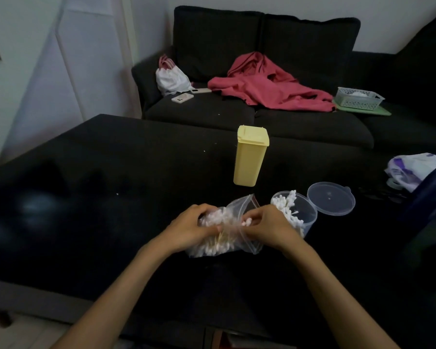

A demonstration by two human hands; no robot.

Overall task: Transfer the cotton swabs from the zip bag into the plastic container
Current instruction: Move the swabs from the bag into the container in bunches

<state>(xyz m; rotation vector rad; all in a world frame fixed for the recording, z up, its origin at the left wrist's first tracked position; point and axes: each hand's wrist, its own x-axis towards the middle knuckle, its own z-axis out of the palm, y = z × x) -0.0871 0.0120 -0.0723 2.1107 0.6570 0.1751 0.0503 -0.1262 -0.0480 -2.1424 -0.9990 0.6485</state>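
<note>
Head view: on the table (111, 152), my left hand (194, 226) grips the limp, slippery zip bag (233, 241) while my right hand (263, 224) pinches light cotton swabs (246, 222) at its mouth, beside the part-filled plastic container (303, 215). I'd grip bunches mid-stick.

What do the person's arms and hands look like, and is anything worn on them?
Both forearms come in from the bottom edge and are bare: no sleeve reaches any part in view. The left hand and the right hand wear no gloves. No ring, watch or bracelet can be seen on fingers or wrists, though the light is dim. No markings show.
</note>
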